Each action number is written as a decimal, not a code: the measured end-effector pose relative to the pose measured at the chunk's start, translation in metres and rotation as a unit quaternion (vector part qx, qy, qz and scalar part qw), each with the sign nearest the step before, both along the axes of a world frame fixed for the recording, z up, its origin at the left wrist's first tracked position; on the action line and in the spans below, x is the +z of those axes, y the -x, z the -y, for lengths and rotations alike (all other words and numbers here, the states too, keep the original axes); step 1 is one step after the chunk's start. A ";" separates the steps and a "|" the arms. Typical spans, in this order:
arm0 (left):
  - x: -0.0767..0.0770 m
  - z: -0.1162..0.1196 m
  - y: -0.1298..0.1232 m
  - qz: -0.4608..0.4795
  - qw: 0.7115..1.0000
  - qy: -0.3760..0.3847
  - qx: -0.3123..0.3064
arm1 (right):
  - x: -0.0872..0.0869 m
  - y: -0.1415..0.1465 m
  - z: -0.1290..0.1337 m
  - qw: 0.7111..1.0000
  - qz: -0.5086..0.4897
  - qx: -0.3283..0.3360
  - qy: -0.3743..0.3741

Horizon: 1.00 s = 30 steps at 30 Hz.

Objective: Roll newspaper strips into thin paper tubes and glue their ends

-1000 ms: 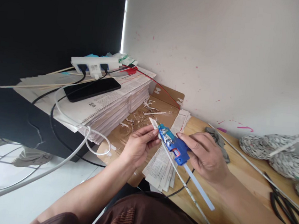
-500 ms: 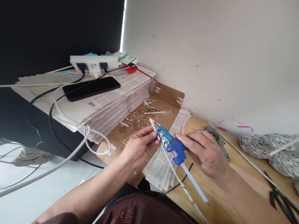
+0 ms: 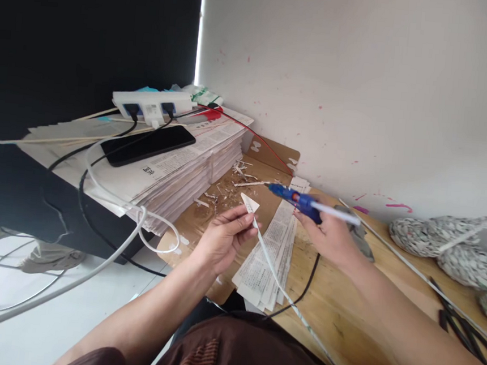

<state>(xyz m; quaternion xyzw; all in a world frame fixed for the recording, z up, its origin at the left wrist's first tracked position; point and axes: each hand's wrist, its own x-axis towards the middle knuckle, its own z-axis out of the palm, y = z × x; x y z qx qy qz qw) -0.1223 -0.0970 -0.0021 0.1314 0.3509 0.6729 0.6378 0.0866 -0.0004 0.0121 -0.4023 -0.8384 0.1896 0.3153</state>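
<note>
My left hand (image 3: 229,237) pinches a thin rolled paper tube (image 3: 276,273) near its upper end, where a flat triangular flap of paper (image 3: 249,203) sticks out past my fingertips. From there the tube slants down to the right, across my lap. In my right hand (image 3: 333,236) is a blue hot glue gun (image 3: 295,198), held above the cardboard with its nozzle to the left. A white glue stick (image 3: 335,213) juts from its back end. The gun and the paper flap are apart.
Newspaper strips (image 3: 262,263) lie fanned on cardboard (image 3: 265,170) with paper scraps. At left, a newspaper stack (image 3: 202,170) bears a phone (image 3: 148,144) and a power strip (image 3: 154,104) with cables. Woven paper coils (image 3: 418,234) and black-handled scissors (image 3: 456,326) are at right.
My right hand has drawn the glue gun away from the paper tip, to the right and upward, and turned it. The left hand has stayed nearly in place with the tube.
</note>
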 end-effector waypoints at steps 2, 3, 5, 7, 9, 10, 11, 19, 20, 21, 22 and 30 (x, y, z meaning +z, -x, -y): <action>0.000 -0.001 0.000 -0.002 1.000 -0.009 -0.007 | -0.005 0.018 -0.002 0.981 -0.115 -0.012 0.156; 0.000 -0.001 0.000 -0.004 1.000 -0.012 -0.010 | -0.006 0.028 -0.002 0.957 -0.163 -0.017 0.240; -0.001 -0.001 0.000 -0.007 1.000 -0.014 -0.016 | -0.007 0.046 -0.004 0.899 -0.225 -0.033 0.375; -0.001 0.000 0.000 -0.009 1.000 -0.011 -0.017 | -0.006 0.060 -0.007 0.863 -0.240 -0.063 0.440; -0.003 0.001 0.001 -0.012 1.000 -0.013 -0.019 | -0.008 0.069 -0.013 0.860 -0.217 -0.091 0.454; -0.004 0.002 0.001 -0.012 1.000 -0.016 -0.020 | -0.010 0.071 -0.016 0.867 -0.192 -0.102 0.448; -0.005 0.002 0.001 -0.012 1.000 -0.017 -0.021 | -0.012 0.072 -0.020 0.879 -0.160 -0.110 0.436; -0.010 0.002 -0.003 0.009 1.000 0.002 -0.025 | -0.021 0.071 -0.035 0.943 0.168 -0.103 0.267; -0.010 0.002 -0.003 0.008 1.000 0.003 -0.028 | -0.021 0.072 -0.035 0.946 0.199 -0.100 0.235; -0.010 0.001 -0.004 0.006 0.999 0.003 -0.032 | -0.020 0.074 -0.035 0.948 0.225 -0.096 0.205; -0.010 0.001 -0.005 0.004 0.999 0.003 -0.035 | -0.019 0.076 -0.035 0.948 0.243 -0.093 0.183; -0.011 0.002 -0.008 0.010 0.999 0.005 -0.047 | -0.009 0.089 -0.041 0.946 0.278 -0.086 0.141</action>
